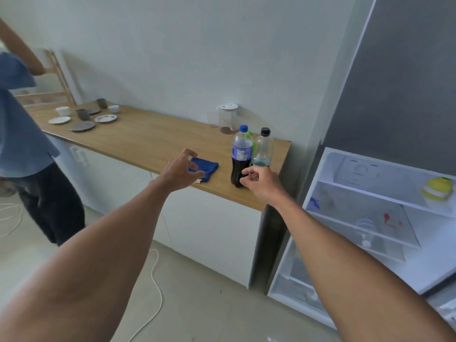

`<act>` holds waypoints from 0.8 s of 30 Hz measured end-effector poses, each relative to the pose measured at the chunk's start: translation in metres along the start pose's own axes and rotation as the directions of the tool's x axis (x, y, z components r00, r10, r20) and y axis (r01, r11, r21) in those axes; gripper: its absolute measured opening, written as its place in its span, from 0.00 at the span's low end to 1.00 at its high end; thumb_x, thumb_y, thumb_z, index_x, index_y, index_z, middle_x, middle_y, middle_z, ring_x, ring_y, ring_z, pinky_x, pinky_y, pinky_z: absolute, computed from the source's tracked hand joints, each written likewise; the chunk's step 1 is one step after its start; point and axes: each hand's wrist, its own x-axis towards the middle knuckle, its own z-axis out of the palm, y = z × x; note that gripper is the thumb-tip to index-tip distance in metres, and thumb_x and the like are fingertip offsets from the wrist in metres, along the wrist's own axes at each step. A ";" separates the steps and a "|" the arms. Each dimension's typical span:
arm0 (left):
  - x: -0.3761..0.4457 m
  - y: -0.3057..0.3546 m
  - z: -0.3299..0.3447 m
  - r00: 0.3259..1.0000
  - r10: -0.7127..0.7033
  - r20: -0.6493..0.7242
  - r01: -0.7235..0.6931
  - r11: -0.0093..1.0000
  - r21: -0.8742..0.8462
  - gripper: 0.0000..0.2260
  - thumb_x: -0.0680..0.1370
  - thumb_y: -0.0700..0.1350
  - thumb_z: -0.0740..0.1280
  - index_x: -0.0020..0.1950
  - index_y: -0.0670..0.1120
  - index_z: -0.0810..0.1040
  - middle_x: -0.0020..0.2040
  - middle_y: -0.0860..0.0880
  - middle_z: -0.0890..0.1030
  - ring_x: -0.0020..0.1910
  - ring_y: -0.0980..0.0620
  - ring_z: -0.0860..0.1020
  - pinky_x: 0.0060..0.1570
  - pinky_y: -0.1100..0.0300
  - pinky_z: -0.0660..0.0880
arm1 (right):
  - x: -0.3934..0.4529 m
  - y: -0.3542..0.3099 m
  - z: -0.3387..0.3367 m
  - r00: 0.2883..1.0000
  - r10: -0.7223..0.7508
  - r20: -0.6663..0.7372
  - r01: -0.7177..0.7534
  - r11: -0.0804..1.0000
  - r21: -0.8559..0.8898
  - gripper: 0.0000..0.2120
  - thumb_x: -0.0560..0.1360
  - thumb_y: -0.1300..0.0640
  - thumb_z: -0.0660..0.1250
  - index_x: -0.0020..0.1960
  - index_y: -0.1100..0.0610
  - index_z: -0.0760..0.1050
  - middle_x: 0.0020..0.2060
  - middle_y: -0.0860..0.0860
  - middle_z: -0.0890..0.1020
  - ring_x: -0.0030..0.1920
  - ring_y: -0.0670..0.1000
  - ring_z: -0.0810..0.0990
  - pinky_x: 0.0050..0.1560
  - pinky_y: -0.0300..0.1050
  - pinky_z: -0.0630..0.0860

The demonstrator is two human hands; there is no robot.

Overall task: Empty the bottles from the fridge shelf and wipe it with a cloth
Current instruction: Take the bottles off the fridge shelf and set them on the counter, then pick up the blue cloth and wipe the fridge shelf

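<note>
Head view had both my bare arms stretched out toward the long wooden countertop (153, 137). My left hand (181, 170) hovered over the folded blue cloth (206, 169), fingers spread and loosely curved, grasping nothing; whether the fingertips touched the fabric I could not tell. My right hand (261, 183) sat at about 3 o'clock from the cloth, fingers loosely curled by the base of the dark cola bottle with the blue cap and blue label (241, 156), and it held nothing that I could see. Just beside the cola bottle, at its 2 o'clock, stood the clear plastic bottle with a black cap and a little blue-green liquid at the bottom (263, 149); a bit of green showed between and behind the two. At 11 o'clock from them a clear plastic jug with a white lid (227, 118) stood against the wall. Toward 10 o'clock on the counter's far end lay plates and cups (84, 116). At 3 o'clock the open white fridge (370, 218) showed a glass shelf (357, 206) with red and blue marks on it, and a yellow-topped container (436, 191) on the shelf above. At 9 o'clock stood another person in a blue shirt (19, 124)
</note>
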 end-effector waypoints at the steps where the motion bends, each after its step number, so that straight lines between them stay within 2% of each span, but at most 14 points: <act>1: 0.003 -0.008 -0.004 1.000 -0.012 0.006 0.012 1.000 0.006 0.25 0.76 0.52 0.73 0.71 0.54 0.69 0.55 0.55 0.82 0.58 0.51 0.70 0.53 0.57 0.65 | 0.005 -0.003 0.009 1.000 -0.004 0.014 0.004 1.000 0.008 0.13 0.73 0.49 0.73 0.57 0.49 0.81 0.41 0.41 0.83 0.43 0.38 0.79 0.38 0.31 0.70; 4: 0.024 -0.036 -0.011 0.999 -0.038 0.022 0.037 0.999 0.033 0.25 0.76 0.53 0.74 0.71 0.57 0.70 0.56 0.55 0.80 0.58 0.51 0.70 0.55 0.56 0.65 | 0.032 -0.004 0.041 0.998 -0.004 0.064 0.003 1.000 0.013 0.14 0.74 0.50 0.70 0.59 0.52 0.81 0.43 0.42 0.82 0.43 0.39 0.79 0.37 0.30 0.70; 7: 0.058 -0.065 -0.008 0.996 -0.071 0.047 0.069 0.997 0.031 0.28 0.75 0.55 0.76 0.72 0.58 0.70 0.55 0.56 0.78 0.58 0.51 0.72 0.55 0.55 0.67 | 0.069 0.004 0.079 0.992 0.037 0.118 -0.041 0.999 0.035 0.18 0.74 0.50 0.68 0.61 0.53 0.79 0.48 0.47 0.83 0.48 0.45 0.81 0.37 0.31 0.70; 10: 0.101 -0.092 0.003 0.990 -0.109 0.087 0.108 0.994 0.015 0.28 0.75 0.56 0.75 0.73 0.58 0.69 0.57 0.55 0.78 0.58 0.50 0.74 0.54 0.55 0.69 | 0.115 0.017 0.115 0.984 0.074 0.164 -0.081 0.996 0.035 0.20 0.73 0.49 0.67 0.64 0.52 0.77 0.52 0.49 0.83 0.53 0.49 0.81 0.47 0.38 0.75; 12: 0.131 -0.108 0.014 0.985 -0.128 0.115 0.128 0.992 0.009 0.27 0.76 0.56 0.74 0.73 0.58 0.69 0.61 0.53 0.79 0.58 0.46 0.78 0.57 0.52 0.75 | 0.145 0.026 0.137 0.978 0.097 0.186 -0.103 0.994 0.024 0.21 0.73 0.48 0.67 0.65 0.52 0.76 0.55 0.51 0.82 0.55 0.50 0.80 0.54 0.43 0.76; 14: 0.159 -0.123 0.025 0.978 -0.150 0.147 0.150 0.989 0.015 0.27 0.76 0.56 0.73 0.73 0.60 0.68 0.65 0.51 0.78 0.59 0.42 0.80 0.60 0.45 0.78 | 0.175 0.036 0.157 0.974 0.129 0.184 -0.133 0.991 0.009 0.23 0.73 0.46 0.67 0.67 0.51 0.75 0.57 0.50 0.81 0.58 0.50 0.79 0.57 0.45 0.75; 19: 0.222 -0.163 0.054 0.958 -0.215 0.189 0.208 0.976 0.058 0.27 0.78 0.55 0.72 0.74 0.60 0.67 0.70 0.44 0.73 0.59 0.41 0.79 0.60 0.42 0.79 | 0.236 0.065 0.195 0.967 0.199 0.159 -0.195 0.980 -0.036 0.23 0.74 0.44 0.67 0.68 0.47 0.72 0.62 0.51 0.78 0.62 0.52 0.76 0.58 0.46 0.73; 21: 0.244 -0.176 0.066 0.950 -0.237 0.202 0.226 0.971 0.077 0.27 0.78 0.54 0.72 0.75 0.60 0.66 0.69 0.42 0.73 0.59 0.40 0.79 0.60 0.42 0.79 | 0.256 0.076 0.205 0.965 0.227 0.131 -0.222 0.973 -0.056 0.22 0.75 0.45 0.68 0.68 0.47 0.72 0.64 0.52 0.76 0.64 0.53 0.74 0.60 0.47 0.71; 24: 0.273 -0.191 0.081 0.943 -0.250 0.221 0.228 0.966 0.122 0.26 0.78 0.53 0.71 0.75 0.58 0.67 0.67 0.41 0.75 0.61 0.42 0.77 0.58 0.46 0.78 | 0.282 0.087 0.218 0.968 0.238 0.075 -0.233 0.971 -0.060 0.20 0.77 0.47 0.68 0.68 0.48 0.74 0.64 0.52 0.76 0.64 0.53 0.74 0.61 0.46 0.70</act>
